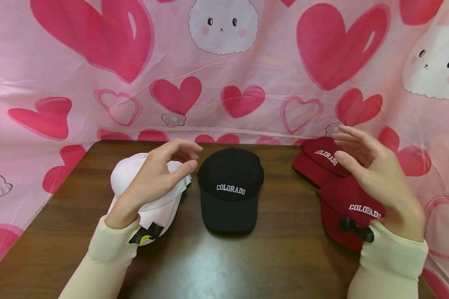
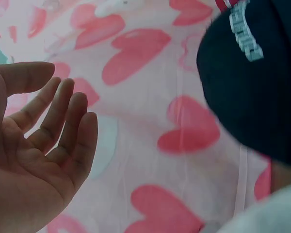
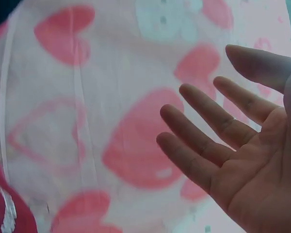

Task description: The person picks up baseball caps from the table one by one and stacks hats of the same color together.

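My left hand (image 1: 155,176) is raised over the white caps (image 1: 129,170) at the left of the table, fingers relaxed and holding nothing. In the left wrist view the palm of that left hand (image 2: 43,145) faces the camera. Between the hands a black cap (image 1: 230,174) lettered COLORADO lies with its brim toward me. My right hand (image 1: 378,170) hovers over two red caps, its fingers loosely spread and empty. The farther red cap (image 1: 310,166) partly shows past the fingers; the nearer one (image 1: 336,207) is partly hidden by the wrist. Both carry COLORADO lettering.
The caps lie on a dark brown wooden table (image 1: 277,257). A pink cloth (image 1: 213,68) printed with hearts and white animal faces hangs behind it and along both sides. Black straps (image 1: 355,230) sit on both cuffs.
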`<state>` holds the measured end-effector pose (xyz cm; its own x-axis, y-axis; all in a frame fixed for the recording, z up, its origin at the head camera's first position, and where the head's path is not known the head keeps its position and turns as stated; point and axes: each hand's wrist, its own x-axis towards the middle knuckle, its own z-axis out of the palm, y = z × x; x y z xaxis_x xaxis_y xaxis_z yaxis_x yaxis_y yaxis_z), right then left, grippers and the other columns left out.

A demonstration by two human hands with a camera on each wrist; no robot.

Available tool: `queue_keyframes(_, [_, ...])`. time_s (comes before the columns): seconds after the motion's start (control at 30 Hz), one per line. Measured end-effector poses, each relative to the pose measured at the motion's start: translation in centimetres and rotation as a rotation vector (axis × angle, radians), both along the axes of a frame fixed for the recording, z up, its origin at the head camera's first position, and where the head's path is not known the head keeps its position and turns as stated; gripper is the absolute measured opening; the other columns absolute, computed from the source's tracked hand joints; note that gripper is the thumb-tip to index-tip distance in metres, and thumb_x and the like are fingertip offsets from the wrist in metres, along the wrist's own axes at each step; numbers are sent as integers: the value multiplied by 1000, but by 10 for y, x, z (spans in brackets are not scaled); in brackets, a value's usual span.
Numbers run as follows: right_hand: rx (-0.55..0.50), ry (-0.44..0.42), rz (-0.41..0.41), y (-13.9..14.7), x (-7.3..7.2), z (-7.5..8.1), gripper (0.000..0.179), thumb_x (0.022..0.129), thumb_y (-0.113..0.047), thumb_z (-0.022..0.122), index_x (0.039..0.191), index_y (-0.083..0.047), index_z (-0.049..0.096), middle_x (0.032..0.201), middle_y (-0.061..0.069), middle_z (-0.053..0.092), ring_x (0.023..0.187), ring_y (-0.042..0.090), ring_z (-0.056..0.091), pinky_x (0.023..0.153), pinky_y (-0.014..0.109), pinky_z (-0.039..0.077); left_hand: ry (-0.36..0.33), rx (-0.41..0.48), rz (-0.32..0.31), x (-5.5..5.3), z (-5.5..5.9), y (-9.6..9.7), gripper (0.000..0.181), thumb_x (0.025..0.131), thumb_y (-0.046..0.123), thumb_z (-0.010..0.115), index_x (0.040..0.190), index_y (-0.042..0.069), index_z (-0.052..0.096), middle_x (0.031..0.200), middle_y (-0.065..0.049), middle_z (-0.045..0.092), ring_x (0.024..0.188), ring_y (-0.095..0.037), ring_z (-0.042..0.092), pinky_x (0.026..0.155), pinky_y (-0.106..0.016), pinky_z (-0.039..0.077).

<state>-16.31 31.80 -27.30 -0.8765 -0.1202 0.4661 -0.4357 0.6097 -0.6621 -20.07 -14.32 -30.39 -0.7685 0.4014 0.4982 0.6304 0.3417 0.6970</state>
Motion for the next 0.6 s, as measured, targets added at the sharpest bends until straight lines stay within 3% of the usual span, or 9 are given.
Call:
queue_keyframes(0.2, [-21,-53,-190,52,4,-9,58,103,-10,68,158,-22,52,132,-19,64,111,-10,61,84,2,47,1,51,-153,-7,-3,42,27,99,8,74,125,13,70,108,-1,72,97,-11,69,92,-32,58])
queue_keyframes(0.33, [-61,-93,-281,88,7,-22,56,105,-13,65,159,-24,51,126,-27,60,108,-12,57,84,-1,43,5,63,-208,-11,-5,68,25,99,9,74,123,13,70,106,-1,72,96,-10,69,94,-32,57])
queue_keyframes(0.5, [-122,-141,-315,126,9,-40,55,107,-10,61,159,-22,50,118,-32,58,101,-18,56,78,-1,43,-2,65,-264,-15,-9,98,24,100,12,73,123,12,70,104,5,71,95,-8,69,93,-31,57])
queue_keyframes(0.6, [-72,-205,-338,141,7,-50,55,108,-17,61,161,-22,47,116,-34,54,98,-20,54,75,-2,43,-14,63,-296,-16,-11,114,23,101,14,72,124,13,69,104,4,72,96,-7,68,94,-30,56])
